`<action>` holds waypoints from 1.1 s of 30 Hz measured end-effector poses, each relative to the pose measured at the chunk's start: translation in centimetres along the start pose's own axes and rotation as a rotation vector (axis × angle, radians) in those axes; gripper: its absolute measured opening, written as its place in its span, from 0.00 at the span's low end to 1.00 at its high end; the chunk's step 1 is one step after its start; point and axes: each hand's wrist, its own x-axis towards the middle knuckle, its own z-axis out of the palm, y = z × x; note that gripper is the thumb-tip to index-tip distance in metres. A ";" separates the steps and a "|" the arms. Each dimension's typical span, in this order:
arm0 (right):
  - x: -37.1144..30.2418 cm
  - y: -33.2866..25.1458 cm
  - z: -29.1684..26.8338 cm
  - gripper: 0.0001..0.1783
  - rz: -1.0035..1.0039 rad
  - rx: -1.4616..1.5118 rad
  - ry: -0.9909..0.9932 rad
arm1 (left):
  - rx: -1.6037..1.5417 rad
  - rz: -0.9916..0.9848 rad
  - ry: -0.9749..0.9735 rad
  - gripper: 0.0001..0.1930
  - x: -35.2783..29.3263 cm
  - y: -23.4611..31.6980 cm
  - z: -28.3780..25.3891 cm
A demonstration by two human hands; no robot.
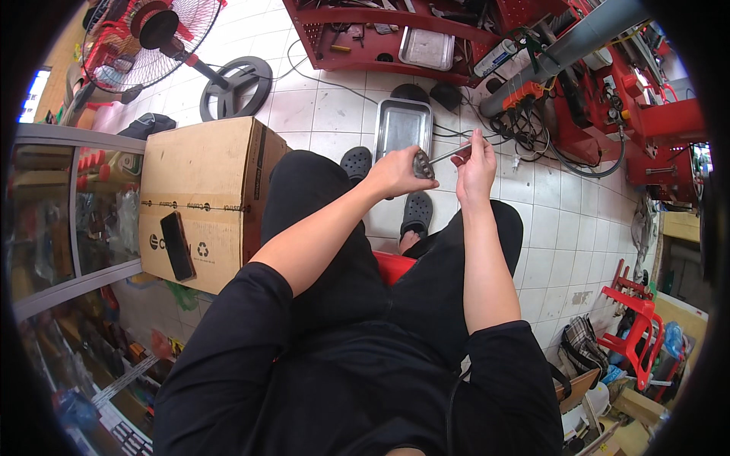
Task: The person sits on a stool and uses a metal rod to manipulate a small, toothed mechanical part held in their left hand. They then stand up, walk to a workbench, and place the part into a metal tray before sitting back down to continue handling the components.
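The left hand [397, 173] grips a lumpy dark-grey metal part [423, 164], held up against the near right corner of a rectangular silver metal tray [400, 128], while the right hand [477, 171] pinches a slim grey metal rod [447, 156] that could slip and jab the left fingers if pushed off-line.

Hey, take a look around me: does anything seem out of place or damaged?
Black cables lie in a messy tangle beside the grey pipe, ahead and to the right of your right hand, not coiled. One floor tile further right bears a dark patch; stain or damage, I can't tell.
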 end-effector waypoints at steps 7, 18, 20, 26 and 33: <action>0.1 0.0 -0.3 0.13 0.002 -0.085 0.021 | -0.007 -0.031 0.011 0.34 0.1 -0.2 0.1; 0.5 0.3 -0.3 0.15 -0.146 -0.036 -0.030 | -0.037 -0.043 -0.005 0.33 0.0 -0.1 0.0; 0.3 0.1 0.0 0.14 -0.081 0.011 -0.031 | -0.042 -0.025 0.012 0.33 0.0 -0.1 0.0; 0.1 -0.1 0.0 0.15 0.129 0.138 -0.136 | -0.045 -0.010 -0.014 0.34 -0.1 0.3 -0.1; -0.5 -0.5 0.6 0.22 0.133 0.184 -0.185 | -0.100 0.029 0.002 0.34 0.0 -0.1 0.2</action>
